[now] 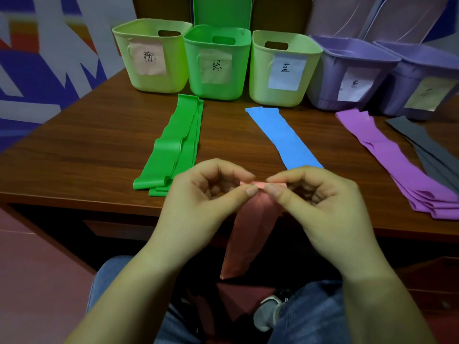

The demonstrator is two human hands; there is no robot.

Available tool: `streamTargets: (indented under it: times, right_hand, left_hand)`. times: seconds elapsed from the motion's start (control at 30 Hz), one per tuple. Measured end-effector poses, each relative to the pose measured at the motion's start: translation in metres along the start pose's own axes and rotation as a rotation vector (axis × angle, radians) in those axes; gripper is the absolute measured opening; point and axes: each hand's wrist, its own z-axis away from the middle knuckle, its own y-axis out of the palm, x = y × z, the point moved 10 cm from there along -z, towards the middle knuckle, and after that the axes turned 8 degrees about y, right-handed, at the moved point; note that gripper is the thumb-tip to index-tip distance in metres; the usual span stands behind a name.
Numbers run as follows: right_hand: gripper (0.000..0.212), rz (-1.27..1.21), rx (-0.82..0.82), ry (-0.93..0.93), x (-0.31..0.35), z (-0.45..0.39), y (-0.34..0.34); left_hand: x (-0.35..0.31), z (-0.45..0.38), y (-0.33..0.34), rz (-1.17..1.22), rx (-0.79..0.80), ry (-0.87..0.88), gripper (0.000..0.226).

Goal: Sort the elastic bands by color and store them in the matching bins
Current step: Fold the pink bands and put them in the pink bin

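Head view: five bins along the worktop (74, 135) rear, paper labels handwritten; green bin (216, 70) reads 绿, next bin (283, 78) 蓝, the other labels illegible. Left hand (198, 194) and right hand (320, 197) both pinch the pink band (248, 234) top edge at the worktop's front; thin, smooth strip hanging limp, lower end shadowed

hands (258, 188) pinching pink band (248, 234), bins (218, 78) behind
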Motion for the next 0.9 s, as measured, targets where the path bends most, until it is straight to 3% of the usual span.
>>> streamTargets:
  times: [0.2,0.47,0.9]
  right_hand:
    - [0.011,0.005,-0.001,0.000,-0.001,-0.002,-0.003]
    - [0.010,-0.148,0.051,-0.004,0.001,0.003,0.002]
    - [0.012,-0.194,0.087,-0.020,0.005,0.005,0.005]
  left_hand:
    - [0.004,0.000,-0.002,-0.040,0.002,-0.041,0.022]
    - [0.017,0.006,0.007,0.156,0.007,-0.260,0.028]
    - [0.008,0.009,0.012,0.168,0.045,-0.208,0.021]
